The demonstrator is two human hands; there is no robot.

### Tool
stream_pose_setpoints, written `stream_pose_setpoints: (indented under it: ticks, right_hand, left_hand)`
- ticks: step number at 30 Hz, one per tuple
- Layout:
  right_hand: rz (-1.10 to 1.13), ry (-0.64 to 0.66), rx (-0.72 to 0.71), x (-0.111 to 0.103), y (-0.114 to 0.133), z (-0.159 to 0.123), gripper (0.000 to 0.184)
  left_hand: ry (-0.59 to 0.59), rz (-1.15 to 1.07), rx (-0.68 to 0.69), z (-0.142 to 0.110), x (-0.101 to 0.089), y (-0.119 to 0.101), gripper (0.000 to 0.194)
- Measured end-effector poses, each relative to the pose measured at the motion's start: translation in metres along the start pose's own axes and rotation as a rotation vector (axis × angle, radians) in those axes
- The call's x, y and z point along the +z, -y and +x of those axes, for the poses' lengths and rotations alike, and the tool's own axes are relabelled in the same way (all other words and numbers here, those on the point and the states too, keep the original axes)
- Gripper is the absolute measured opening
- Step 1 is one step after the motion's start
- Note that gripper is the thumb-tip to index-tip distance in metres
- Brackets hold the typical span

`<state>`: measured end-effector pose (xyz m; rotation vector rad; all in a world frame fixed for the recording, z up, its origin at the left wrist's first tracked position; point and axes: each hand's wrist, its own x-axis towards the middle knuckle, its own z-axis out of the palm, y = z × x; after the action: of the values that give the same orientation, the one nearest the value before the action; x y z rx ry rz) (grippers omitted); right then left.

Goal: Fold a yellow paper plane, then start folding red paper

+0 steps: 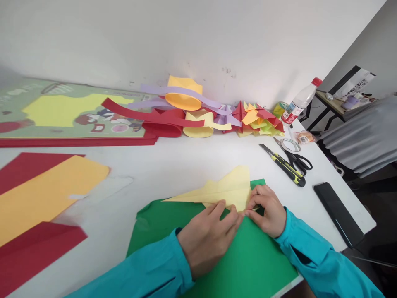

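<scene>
A pale yellow folded paper [226, 188], pointed like a dart toward the left, lies on a green sheet [248, 265] on the white table [173, 161]. My left hand [207, 238] rests on the green sheet with its fingertips pressing the near edge of the yellow paper. My right hand [268, 211] pinches the paper's right near corner, fingers curled together. Both arms wear teal sleeves.
Scissors [294, 159], a yellow-black utility knife [283, 165] and a tape roll [290, 145] lie at the right. A black flat object [338, 213] sits near the table's right edge. Folded paper crafts [217, 114], a bottle [300, 101] and coloured sheets [43, 194] line the back and left.
</scene>
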<state>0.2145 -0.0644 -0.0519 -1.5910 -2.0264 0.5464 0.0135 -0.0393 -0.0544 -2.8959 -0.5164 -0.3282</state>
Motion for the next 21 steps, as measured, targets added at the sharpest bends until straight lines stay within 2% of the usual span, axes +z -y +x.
stream_pose_setpoints:
  ticks: [9, 21]
  right_hand:
    - [0.037, -0.046, 0.057, 0.0002, 0.0031, -0.0009, 0.012]
    - [-0.063, -0.087, 0.151, -0.0039, 0.0017, -0.0027, 0.011]
  left_hand:
    - [0.026, -0.012, 0.002, -0.0005, -0.0020, -0.0010, 0.035]
    - [0.070, -0.024, -0.028, 0.0031, -0.0079, -0.0035, 0.031]
